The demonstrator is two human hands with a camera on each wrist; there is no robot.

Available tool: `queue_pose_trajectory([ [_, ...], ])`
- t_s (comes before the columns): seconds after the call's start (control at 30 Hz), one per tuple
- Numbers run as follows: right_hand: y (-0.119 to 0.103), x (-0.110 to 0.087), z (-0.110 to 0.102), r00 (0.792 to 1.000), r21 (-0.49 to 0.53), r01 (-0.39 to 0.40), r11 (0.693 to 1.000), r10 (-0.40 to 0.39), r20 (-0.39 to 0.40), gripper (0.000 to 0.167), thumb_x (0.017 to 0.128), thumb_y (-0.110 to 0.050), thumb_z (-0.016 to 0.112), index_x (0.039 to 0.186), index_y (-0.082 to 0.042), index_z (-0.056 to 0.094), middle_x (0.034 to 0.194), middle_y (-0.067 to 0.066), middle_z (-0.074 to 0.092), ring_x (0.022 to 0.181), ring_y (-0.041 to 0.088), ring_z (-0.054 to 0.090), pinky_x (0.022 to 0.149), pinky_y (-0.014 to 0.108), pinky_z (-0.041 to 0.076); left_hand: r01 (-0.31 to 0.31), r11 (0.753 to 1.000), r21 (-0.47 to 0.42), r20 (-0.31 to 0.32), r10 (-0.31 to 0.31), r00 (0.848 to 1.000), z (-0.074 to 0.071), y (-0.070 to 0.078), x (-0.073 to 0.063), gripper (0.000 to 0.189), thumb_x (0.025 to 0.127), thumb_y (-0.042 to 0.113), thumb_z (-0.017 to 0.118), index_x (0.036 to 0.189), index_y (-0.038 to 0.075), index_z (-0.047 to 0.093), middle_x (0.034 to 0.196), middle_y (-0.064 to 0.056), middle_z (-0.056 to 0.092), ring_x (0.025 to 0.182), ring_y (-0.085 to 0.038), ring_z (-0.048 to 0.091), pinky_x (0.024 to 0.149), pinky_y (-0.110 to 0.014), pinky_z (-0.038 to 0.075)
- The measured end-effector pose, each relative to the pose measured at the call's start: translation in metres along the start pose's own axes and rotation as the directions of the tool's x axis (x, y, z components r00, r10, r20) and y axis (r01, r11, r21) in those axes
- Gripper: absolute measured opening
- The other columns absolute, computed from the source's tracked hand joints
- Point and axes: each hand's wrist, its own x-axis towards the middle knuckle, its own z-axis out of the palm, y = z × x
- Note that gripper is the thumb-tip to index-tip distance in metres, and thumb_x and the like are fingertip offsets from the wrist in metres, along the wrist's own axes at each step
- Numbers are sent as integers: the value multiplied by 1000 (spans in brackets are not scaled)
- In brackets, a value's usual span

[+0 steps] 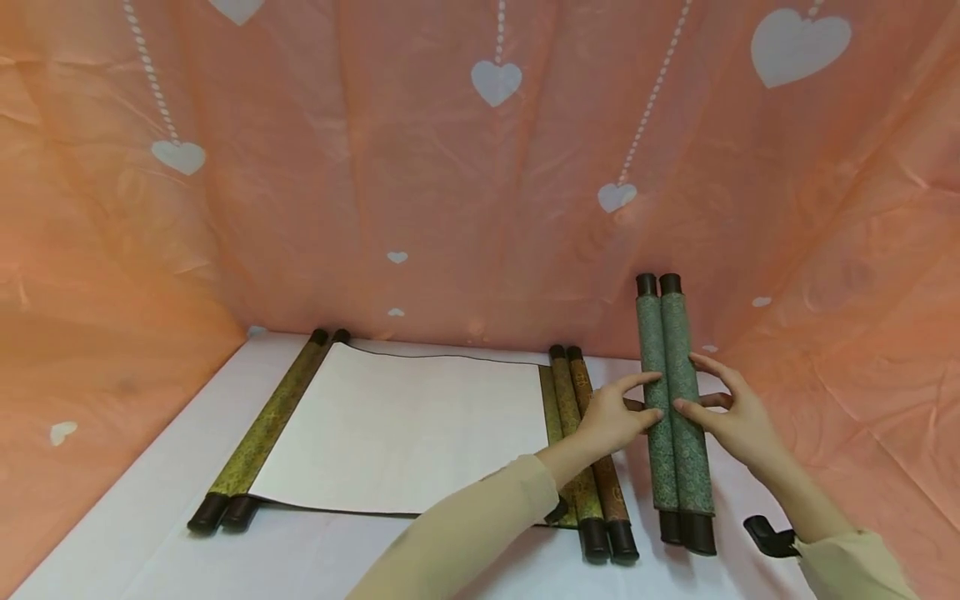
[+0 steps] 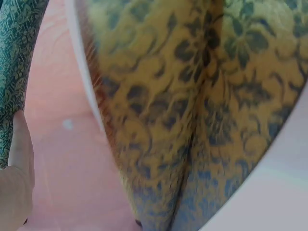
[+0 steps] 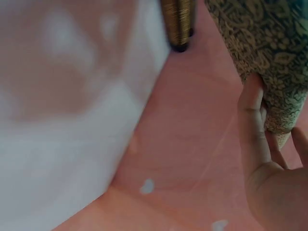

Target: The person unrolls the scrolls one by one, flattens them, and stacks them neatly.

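While left fingers (image 1: 636,382) and right fingers (image 1: 699,414) pinch green scroll (image 1: 677,367), gap parts its edge from brown roll (image 1: 610,487).

A pale beige left sleeve (image 1: 461,525), made of plain, soft-looking cloth with light creases, runs down the arm and ends in a simple edge behind the bare left hand (image 1: 611,417). The matching right sleeve (image 1: 855,571), only partly in the head view, gathers in small folds at its opening, behind an equally bare right hand (image 1: 738,421). A glossy black fitting (image 1: 771,537), bent in outline with a rounded end, juts out beside the right sleeve's opening. Near the left sleeve's edge shows a smaller black piece (image 1: 557,510), mostly hidden, its full shape impossible to make out.
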Motion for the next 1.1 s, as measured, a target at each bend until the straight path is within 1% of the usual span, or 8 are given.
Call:
queue_pose_trajectory([
  [0.1,-16,4,8,999,-4,18,1000,-18,-35,77,98,-12,74,162,-5,33,155,25,34,89,-11,59,66,20,50,-45,996,-77,-18,43,999,-13,1,-2,59,96,6,75,147,31,60,142,2,62,86,-5,73,71,-26,60],
  [0.2,-30,7,15,998,0,38,999,-38,-53,77,97,-13,75,162,-6,34,156,25,37,90,-12,58,68,18,50,-85,989,-122,-24,83,996,-28,3,-5,61,97,8,74,151,31,56,153,4,52,94,-7,71,76,-30,61],
  [0.37,-55,13,28,998,53,43,998,-40,-52,78,99,-19,74,165,-15,32,160,18,38,97,-11,59,74,16,50,-169,982,-82,-34,167,985,-62,13,-14,69,97,14,76,158,28,47,154,-4,47,101,-9,66,77,-26,58],
  [0.47,-69,14,42,998,143,50,988,-44,-48,78,99,-15,73,165,-18,32,162,15,37,100,-6,60,76,17,50,-224,974,-23,-31,223,974,-84,18,-20,74,97,13,76,161,24,41,151,-9,47,101,-11,64,77,-23,55],
  [0.6,-84,14,64,997,276,77,958,-68,-41,77,99,-5,71,165,-15,32,159,15,38,100,0,62,77,19,52,-277,961,25,-28,277,960,-112,21,-31,76,96,10,76,162,20,40,147,-11,47,101,-15,61,84,-26,55],
  [0.8,-103,16,105,996,392,81,916,-85,-8,78,98,-1,70,165,-17,32,158,15,37,104,7,61,76,20,52,-297,951,87,-89,304,949,-151,21,-55,74,97,12,76,161,20,41,146,-13,47,103,-25,63,85,-33,58],
  [0.97,-110,15,136,994,426,74,902,-102,44,80,99,-6,71,166,-22,30,166,12,31,126,23,54,87,21,50,-269,954,133,-148,287,946,-174,15,-74,76,96,13,77,162,21,39,150,-11,45,106,-27,61,81,-31,58],
  [1.1,-112,12,162,989,463,77,883,-127,77,81,98,-4,71,166,-20,30,166,11,31,124,32,53,88,24,51,-245,958,152,-201,273,941,-190,9,-86,79,95,12,78,163,22,37,152,-11,44,103,-28,60,76,-29,58],
])
